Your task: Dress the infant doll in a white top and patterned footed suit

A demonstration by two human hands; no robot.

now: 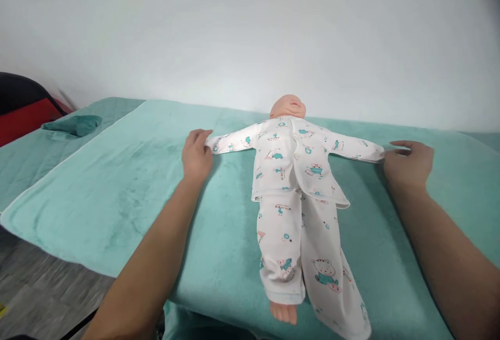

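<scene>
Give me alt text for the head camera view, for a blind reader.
A doll in white patterned pajamas lies on a green cover, arms spread, a person's left hand and right hand at its sleeve ends.

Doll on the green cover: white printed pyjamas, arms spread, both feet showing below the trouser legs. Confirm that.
Not both feet: the head view shows only one foot, below the trouser leg on the picture's left. The doll does lie on the green cover in white printed pyjamas, arms spread.
</scene>
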